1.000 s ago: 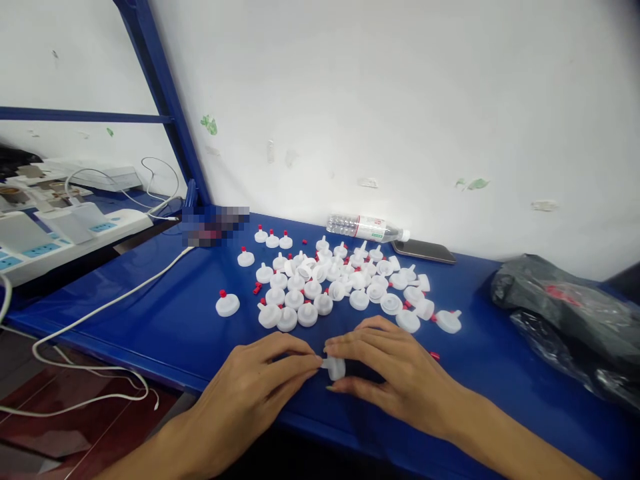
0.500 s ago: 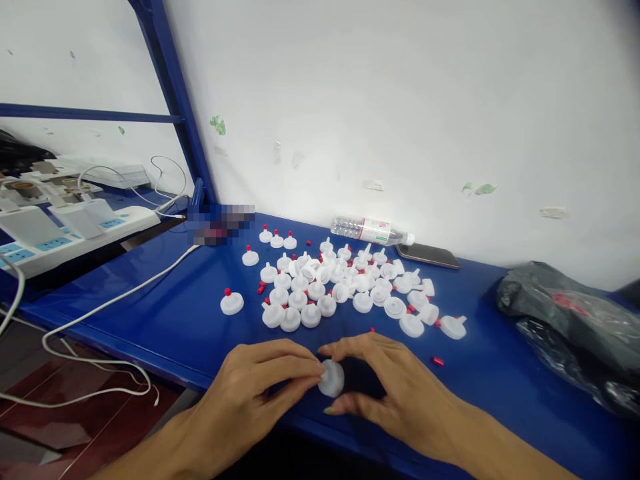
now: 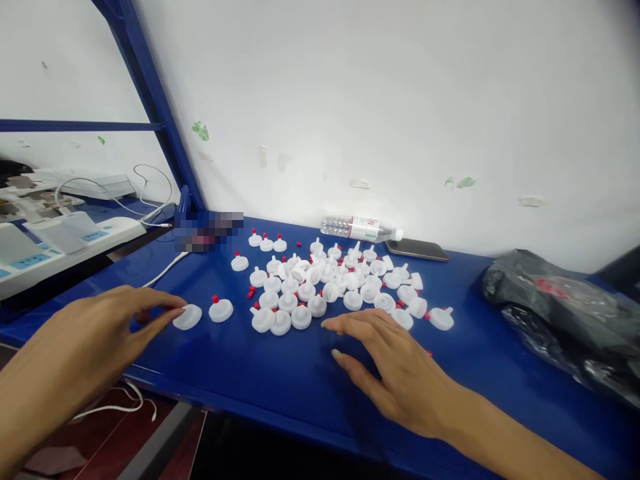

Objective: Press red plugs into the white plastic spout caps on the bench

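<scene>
My left hand [image 3: 103, 333] pinches a white plastic nozzle cap [image 3: 188, 318] at the left of the blue table; its spout is hidden by my fingertips. Just right of it stands another nozzle cap [image 3: 221, 310], with a small red tip cap [image 3: 215, 299] on its spout. My right hand [image 3: 400, 370] hovers open, thumb and fingers apart, with nothing between them. Beyond it spreads a heap of white nozzle caps [image 3: 301, 317] without red tips, some upright and some tipped over. Small red tip caps [image 3: 251, 292] lie loose among them.
A clear bottle [image 3: 363, 229] and a dark phone [image 3: 417, 249] lie along the wall. At right is a dark plastic bag [image 3: 565, 320]. White power strips [image 3: 115, 233] and cables are at left. Several red-tipped nozzle caps [image 3: 239, 262] stand behind. The table's front edge [image 3: 280, 420] is near me.
My left hand has carried the nozzle cap from in front of me to the left, beside the red-tipped one. My right hand has let it go and stays open. The view has shifted slightly.
</scene>
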Demonstrator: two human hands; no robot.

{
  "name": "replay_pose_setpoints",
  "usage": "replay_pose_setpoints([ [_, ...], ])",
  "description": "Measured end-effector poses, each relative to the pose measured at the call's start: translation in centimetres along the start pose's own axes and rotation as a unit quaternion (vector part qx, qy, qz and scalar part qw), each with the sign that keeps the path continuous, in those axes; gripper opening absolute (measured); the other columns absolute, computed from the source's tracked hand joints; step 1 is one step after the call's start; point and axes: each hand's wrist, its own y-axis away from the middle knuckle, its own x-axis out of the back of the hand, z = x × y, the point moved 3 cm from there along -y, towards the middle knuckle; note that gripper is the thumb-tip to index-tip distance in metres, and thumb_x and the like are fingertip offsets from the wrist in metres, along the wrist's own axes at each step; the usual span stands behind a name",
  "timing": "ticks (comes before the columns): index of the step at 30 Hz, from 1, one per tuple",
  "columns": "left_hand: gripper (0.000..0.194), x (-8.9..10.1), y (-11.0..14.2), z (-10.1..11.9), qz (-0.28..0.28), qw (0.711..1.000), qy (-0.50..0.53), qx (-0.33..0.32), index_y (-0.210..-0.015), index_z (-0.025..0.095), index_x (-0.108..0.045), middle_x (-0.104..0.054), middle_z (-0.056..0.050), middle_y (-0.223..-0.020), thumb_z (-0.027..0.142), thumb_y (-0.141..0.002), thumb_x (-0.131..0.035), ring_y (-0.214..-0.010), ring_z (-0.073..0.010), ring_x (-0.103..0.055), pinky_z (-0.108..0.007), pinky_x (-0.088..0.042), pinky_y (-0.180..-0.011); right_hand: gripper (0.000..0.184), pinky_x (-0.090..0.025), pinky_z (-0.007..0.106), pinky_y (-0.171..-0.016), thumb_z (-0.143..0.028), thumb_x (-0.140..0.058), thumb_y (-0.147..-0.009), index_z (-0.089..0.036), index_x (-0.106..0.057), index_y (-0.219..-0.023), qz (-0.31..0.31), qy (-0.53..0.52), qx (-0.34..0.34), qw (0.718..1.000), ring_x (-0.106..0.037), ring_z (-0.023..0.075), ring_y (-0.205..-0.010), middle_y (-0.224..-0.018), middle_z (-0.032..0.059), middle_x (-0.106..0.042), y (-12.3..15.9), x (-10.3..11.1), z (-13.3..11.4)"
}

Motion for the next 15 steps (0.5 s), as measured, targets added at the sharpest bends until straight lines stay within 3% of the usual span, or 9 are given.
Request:
replay_pose_setpoints([
  [3, 0.042, -0.9, -1.8, 0.5, 0.004, 0.998, 0.049, 0.025, -0.091, 0.032, -0.081, -0.081, 0.012, -0.088, 0.064, -0.092, -0.055, -0.06, -0.0145, -0.065, -0.023, -0.045, -0.067, 0.034, -0.055, 0.041, -0.091, -0.017, -0.048, -0.107, -0.019, -0.046, -0.141, 0.042, 0.08, 0.037, 0.995, -0.07, 0.0216, -0.102, -0.118, 0.0104, -0.074, -0.3, 1.2, 0.1],
  [7, 0.035, -1.9, -2.8, 0.5, 0.012, 0.993, 0.108, 0.052, -0.09, 0.035, -0.082, -0.081, 0.015, -0.092, 0.065, -0.088, -0.063, -0.066, -0.0147, -0.066, -0.023, -0.044, -0.071, 0.028, -0.052, 0.04, -0.085, -0.013, -0.052, -0.104, -0.022, -0.057, -0.13, 0.052, 0.192, 0.039, 0.979, -0.07, 0.0217, -0.091, -0.109, 0.0066, -0.076, -0.4, 4.6, 0.1],
  [9, 0.029, -2.2, -2.8, 0.2, 0.012, 0.99, 0.117, 0.075, -0.09, 0.036, -0.082, -0.081, 0.015, -0.09, 0.061, -0.086, -0.068, -0.068, -0.0156, -0.067, -0.024, -0.044, -0.074, 0.021, -0.053, 0.038, -0.08, -0.019, -0.054, -0.105, -0.025, -0.061, -0.125, 0.057, 0.226, -0.025, 0.972, -0.072, 0.0213, -0.088, -0.102, 0.0037, -0.076, 0.1, 6.4, 0.2],
  [11, 0.027, -2.6, -2.6, 0.1, 0.016, 0.989, 0.116, 0.095, -0.097, 0.036, -0.082, -0.079, 0.014, -0.084, 0.058, -0.085, -0.071, -0.065, -0.0153, -0.067, -0.023, -0.043, -0.071, 0.02, -0.054, 0.033, -0.07, -0.03, -0.055, -0.107, -0.028, -0.064, -0.124, 0.084, 0.223, -0.135, 0.962, -0.072, 0.0191, -0.078, -0.096, 0.0017, -0.075, 1.5, 7.8, 0.5],
  [13, 0.032, -2.9, -2.5, 0.1, 0.025, 0.986, 0.132, 0.1, -0.107, 0.035, -0.08, -0.077, 0.013, -0.078, 0.057, -0.086, -0.073, -0.064, -0.0151, -0.068, -0.022, -0.043, -0.068, 0.024, -0.051, 0.029, -0.053, -0.04, -0.055, -0.106, -0.031, -0.066, -0.125, 0.106, 0.212, -0.222, 0.946, -0.066, 0.0149, -0.059, -0.089, -0.0008, -0.073, 3.5, 8.2, 1.0],
  [15, 0.037, -3.1, -2.4, 0.0, 0.046, 0.982, 0.167, 0.08, -0.113, 0.033, -0.078, -0.076, 0.013, -0.077, 0.057, -0.085, -0.075, -0.066, -0.015, -0.071, -0.02, -0.045, -0.064, 0.027, -0.049, 0.027, -0.046, -0.046, -0.057, -0.104, -0.031, -0.068, -0.123, 0.118, 0.193, -0.273, 0.935, -0.064, 0.0145, -0.054, -0.083, -0.0017, -0.073, 5.7, 7.7, 1.6],
])
